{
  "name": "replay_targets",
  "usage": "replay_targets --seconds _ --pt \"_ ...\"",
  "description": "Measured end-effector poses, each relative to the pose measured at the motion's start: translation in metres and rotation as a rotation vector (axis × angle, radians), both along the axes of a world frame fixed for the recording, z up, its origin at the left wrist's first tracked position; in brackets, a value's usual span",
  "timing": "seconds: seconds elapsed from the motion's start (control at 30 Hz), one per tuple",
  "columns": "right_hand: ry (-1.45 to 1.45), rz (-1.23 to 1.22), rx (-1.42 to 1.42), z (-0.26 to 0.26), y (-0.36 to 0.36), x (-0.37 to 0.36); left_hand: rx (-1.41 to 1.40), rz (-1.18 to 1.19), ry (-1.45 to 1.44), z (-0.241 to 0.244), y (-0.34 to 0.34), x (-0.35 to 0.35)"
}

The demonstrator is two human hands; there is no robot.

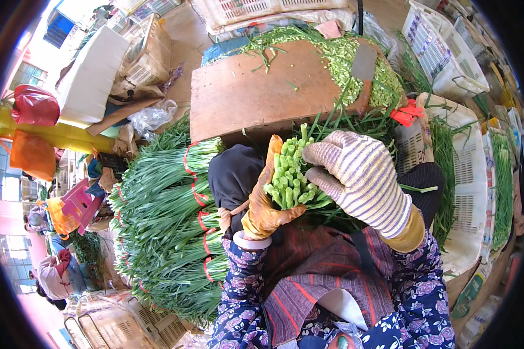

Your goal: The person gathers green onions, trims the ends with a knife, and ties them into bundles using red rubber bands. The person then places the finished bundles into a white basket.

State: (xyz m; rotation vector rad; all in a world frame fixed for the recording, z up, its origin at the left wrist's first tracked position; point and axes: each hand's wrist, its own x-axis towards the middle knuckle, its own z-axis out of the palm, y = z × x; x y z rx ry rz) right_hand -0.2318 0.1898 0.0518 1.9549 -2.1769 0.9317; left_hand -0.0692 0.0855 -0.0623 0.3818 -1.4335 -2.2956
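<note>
My left hand (266, 196), in an orange rubber glove, grips a bunch of green chive-like stalks (290, 174) with the pale cut ends facing up at me. My right hand (358, 174) wears a striped knitted glove over a yellow rubber one. Its fingertips touch the right side of the bunch; whether they pinch a stalk is hidden. In front stands a wooden board (262, 87) with chopped stalk ends (349, 61) piled along its far right side. A cleaver (363, 65) with a wooden handle lies over that pile. Loose green leaves spread below my right hand.
Tied bundles of greens (170, 209) with red bands are stacked at my left. Red ties (407, 113) lie by the board's right corner. A white plastic crate (467, 196) with greens stands at right. A white foam box (91, 74) is at back left; another person (56, 275) is at far left.
</note>
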Motion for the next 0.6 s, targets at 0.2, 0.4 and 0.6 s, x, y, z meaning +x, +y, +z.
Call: replay_targets --seconds 0.2,0.4,0.6 --pt "0.219 -0.007 0.161 0.001 -0.001 -0.005 -0.087 -0.044 0.067 -0.007 0.003 -0.006" --pt "-0.195 0.196 -0.033 -0.013 0.000 -0.030 -0.167 -0.055 0.182 -0.011 0.002 -0.014" --pt "-0.529 -0.110 -0.237 0.028 0.026 -0.048 0.054 -0.033 0.162 -0.008 0.006 -0.010"
